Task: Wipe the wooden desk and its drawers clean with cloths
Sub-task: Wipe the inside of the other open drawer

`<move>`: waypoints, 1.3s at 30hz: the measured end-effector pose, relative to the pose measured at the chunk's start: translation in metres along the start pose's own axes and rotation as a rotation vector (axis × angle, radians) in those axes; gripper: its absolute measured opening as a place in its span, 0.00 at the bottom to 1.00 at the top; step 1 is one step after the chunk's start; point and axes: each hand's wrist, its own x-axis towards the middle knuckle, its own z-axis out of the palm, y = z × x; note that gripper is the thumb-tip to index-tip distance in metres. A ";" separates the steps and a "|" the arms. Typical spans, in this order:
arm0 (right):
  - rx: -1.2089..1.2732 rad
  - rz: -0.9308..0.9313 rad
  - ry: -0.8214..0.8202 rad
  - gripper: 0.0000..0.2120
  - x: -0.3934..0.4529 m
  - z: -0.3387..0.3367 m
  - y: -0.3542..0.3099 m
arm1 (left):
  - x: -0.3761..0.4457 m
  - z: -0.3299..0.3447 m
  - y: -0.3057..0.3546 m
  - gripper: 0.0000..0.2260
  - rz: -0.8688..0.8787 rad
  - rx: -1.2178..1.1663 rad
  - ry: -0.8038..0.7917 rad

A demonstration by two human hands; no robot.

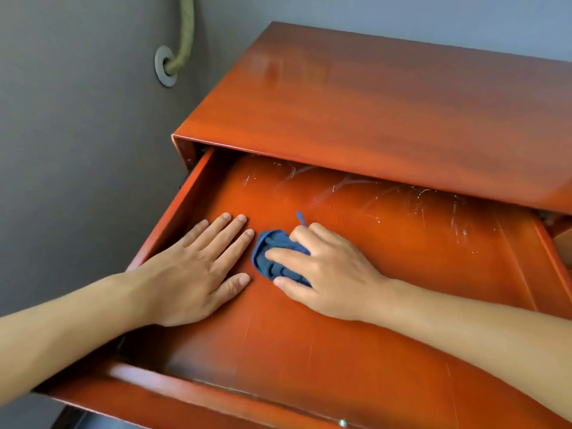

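The reddish wooden desk point(387, 97) has its top drawer point(402, 258) pulled out toward me. My left hand point(198, 270) lies flat on the drawer floor near the drawer's left wall, fingers straight. A crumpled dark blue cloth point(274, 258) sits on the drawer floor just right of it. My right hand point(325, 267) rests on the cloth with fingers curled over it, covering its right part. White scratch marks streak the back of the drawer floor.
A grey wall stands to the left, with a green hose point(185, 32) entering a round wall fitting point(165, 66). The drawer's front panel point(216, 400) runs along the bottom edge, with a small metal knob point(342, 423).
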 end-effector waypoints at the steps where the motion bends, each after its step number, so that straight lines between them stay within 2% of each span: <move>1: -0.031 -0.035 0.008 0.18 0.008 0.004 0.003 | -0.005 0.002 0.002 0.37 0.004 -0.008 0.016; 2: -0.077 0.021 0.034 0.17 0.020 0.008 0.008 | -0.010 0.002 0.005 0.37 0.007 -0.017 0.025; 5: -0.178 0.463 0.053 0.17 0.071 0.015 0.022 | -0.017 0.000 0.011 0.36 -0.012 0.006 -0.039; 7: -0.169 0.602 0.024 0.16 0.102 0.021 0.018 | -0.020 -0.002 0.014 0.35 -0.021 -0.012 -0.076; 9: -0.116 0.545 0.017 0.16 0.123 0.027 0.005 | -0.024 0.002 0.014 0.34 -0.002 0.020 -0.005; 13: 0.059 0.051 -0.059 0.16 0.122 0.031 -0.022 | -0.037 0.017 0.014 0.33 0.018 0.112 0.155; 14: 0.077 0.004 -0.080 0.16 0.119 0.029 -0.020 | -0.039 0.021 0.015 0.33 0.026 0.114 0.177; 16: -0.010 0.135 -0.049 0.16 0.123 0.029 -0.005 | -0.042 0.024 0.017 0.32 0.030 0.122 0.216; 18: -0.138 0.463 -0.016 0.16 0.140 0.030 0.015 | -0.043 0.023 0.018 0.32 0.025 0.141 0.236; 20: -0.194 0.660 -0.004 0.15 0.154 0.033 0.021 | -0.044 0.024 0.020 0.32 0.022 0.146 0.256; 21: -0.188 0.645 0.011 0.14 0.158 0.035 0.015 | -0.045 0.024 0.021 0.32 0.021 0.149 0.265; 22: -0.163 0.555 0.021 0.14 0.158 0.037 0.006 | -0.047 0.025 0.022 0.32 0.022 0.152 0.275; 25: -0.046 0.101 -0.028 0.16 0.132 0.042 -0.024 | -0.053 0.027 0.026 0.32 0.024 0.145 0.289; 26: -0.011 0.059 -0.040 0.17 0.128 0.041 -0.022 | -0.055 0.028 0.026 0.32 0.022 0.149 0.292; 27: -0.020 0.110 -0.030 0.17 0.129 0.039 -0.015 | -0.057 0.028 0.027 0.32 0.023 0.154 0.292; 30: -0.209 0.535 0.022 0.16 0.151 0.040 0.014 | -0.061 0.026 0.029 0.32 0.030 0.159 0.290; 32: -0.221 0.656 0.024 0.15 0.166 0.042 0.015 | -0.063 0.025 0.031 0.32 0.029 0.158 0.288; 34: -0.152 0.528 0.032 0.14 0.167 0.045 -0.001 | -0.065 0.025 0.031 0.32 0.032 0.150 0.285; 37: -0.024 0.148 -0.003 0.14 0.132 0.043 -0.026 | -0.065 0.013 0.034 0.31 0.037 0.136 0.266; 39: 0.109 -0.087 -0.052 0.17 0.101 0.031 -0.033 | -0.067 0.001 0.040 0.28 0.082 0.126 0.256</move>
